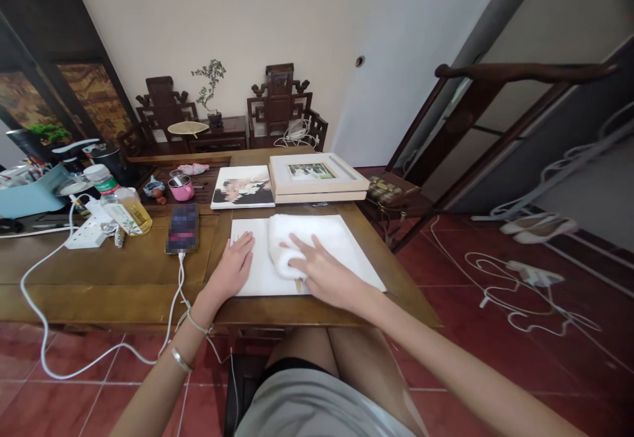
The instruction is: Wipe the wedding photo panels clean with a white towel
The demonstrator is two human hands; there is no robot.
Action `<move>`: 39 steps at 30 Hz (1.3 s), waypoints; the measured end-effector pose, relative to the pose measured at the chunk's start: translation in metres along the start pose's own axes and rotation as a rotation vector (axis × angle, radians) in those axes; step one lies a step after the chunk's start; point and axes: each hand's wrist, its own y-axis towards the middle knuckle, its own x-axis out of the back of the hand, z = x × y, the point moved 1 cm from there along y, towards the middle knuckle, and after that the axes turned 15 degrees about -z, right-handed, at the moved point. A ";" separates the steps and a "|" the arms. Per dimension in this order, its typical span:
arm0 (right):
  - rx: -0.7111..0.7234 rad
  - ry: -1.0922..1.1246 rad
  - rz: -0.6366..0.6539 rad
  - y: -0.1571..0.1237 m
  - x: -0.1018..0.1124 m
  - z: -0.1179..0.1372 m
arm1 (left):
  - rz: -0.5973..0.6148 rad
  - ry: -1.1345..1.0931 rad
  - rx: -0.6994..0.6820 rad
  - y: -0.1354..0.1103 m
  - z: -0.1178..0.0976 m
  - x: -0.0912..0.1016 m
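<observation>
A white flat panel point(347, 252) lies on the wooden table point(123, 272) in front of me. A folded white cloth point(280, 242) rests on it. My right hand point(324, 272) lies on the cloth with fingers stretched out, pressing it onto the panel. My left hand point(232, 267) lies flat and open on the panel's left edge, steadying it. Behind the panel are a stack of white picture frames point(317, 177) and a printed photo canvas point(242, 186).
A phone point(183, 228) on a white cable lies left of the panel. Further left stand a bottle of yellow drink point(121, 204), a power strip point(89, 232) and a pink cup point(181, 187). Carved chairs stand against the wall; cables lie on the red tile floor at right.
</observation>
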 end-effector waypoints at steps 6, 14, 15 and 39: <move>0.072 0.093 0.078 -0.051 0.014 0.039 | -0.022 -0.006 0.002 -0.002 -0.001 0.000; 0.014 0.004 0.045 0.015 0.001 0.002 | 0.007 0.008 0.002 -0.001 -0.001 0.000; 0.001 -0.023 0.041 0.028 -0.002 -0.004 | 0.008 0.008 0.003 -0.001 -0.001 0.000; -0.048 -0.095 0.011 0.021 -0.009 0.011 | 0.016 -0.016 0.030 -0.001 -0.002 -0.001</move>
